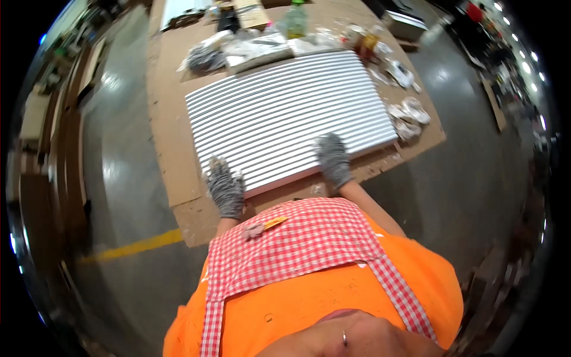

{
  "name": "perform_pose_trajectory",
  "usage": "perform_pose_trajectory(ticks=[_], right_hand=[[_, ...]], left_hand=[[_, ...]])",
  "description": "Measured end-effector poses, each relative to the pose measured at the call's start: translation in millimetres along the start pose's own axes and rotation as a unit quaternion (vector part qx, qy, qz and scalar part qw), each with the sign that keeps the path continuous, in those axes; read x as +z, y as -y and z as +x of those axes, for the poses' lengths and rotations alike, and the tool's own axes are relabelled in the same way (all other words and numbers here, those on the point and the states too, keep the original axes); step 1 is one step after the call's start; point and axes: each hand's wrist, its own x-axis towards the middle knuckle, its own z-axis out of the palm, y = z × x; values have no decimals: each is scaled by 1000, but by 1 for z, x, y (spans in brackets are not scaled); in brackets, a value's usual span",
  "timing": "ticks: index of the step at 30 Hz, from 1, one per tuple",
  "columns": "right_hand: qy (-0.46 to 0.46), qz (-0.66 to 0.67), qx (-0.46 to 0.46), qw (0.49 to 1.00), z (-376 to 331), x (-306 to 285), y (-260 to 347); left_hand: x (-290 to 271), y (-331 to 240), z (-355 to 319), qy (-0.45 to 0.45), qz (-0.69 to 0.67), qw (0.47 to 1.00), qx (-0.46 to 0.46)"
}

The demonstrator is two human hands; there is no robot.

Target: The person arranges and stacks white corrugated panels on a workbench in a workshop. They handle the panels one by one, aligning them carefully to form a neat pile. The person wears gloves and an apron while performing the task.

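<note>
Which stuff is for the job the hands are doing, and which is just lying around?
Seems in use:
- ridged silvery-white panel
- left hand and right hand, both gloved, on it
- cardboard underneath

Probably just lying about:
- green-topped bottle
- crumpled white wads

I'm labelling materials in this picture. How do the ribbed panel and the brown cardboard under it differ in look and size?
The ribbed panel is silvery white; the cardboard is brown. The panel has parallel ridges; the cardboard shows none. The panel is smaller: the cardboard reaches past it left and right. Both lie flat.
</note>
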Motion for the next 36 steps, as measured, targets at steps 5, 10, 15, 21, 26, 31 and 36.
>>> perform_pose_trajectory(ticks=[5,10,15,21,26,31,36], right_hand=[[-30,-91,133,986,-20,8,-102],[-110,-216,143,960,-18,5,-242],[-42,-174,193,965,-18,-16,-309],[-6,-177,354,918,9,-29,-336],[-73,20,179,981,38,-30,-310],[69,128,25,989,75,4,-131],[132,204,-44,969,83,6,12]], left_hand=[[2,-42,9,36,437,897,57],[1,-47,8,11,419,907,48],[12,-49,13,-11,403,913,61],[16,-49,17,35,423,906,2],[8,-43,10,-48,274,960,34],[-41,-42,-12,-260,169,949,50],[-49,-14,-56,-228,36,969,-84]])
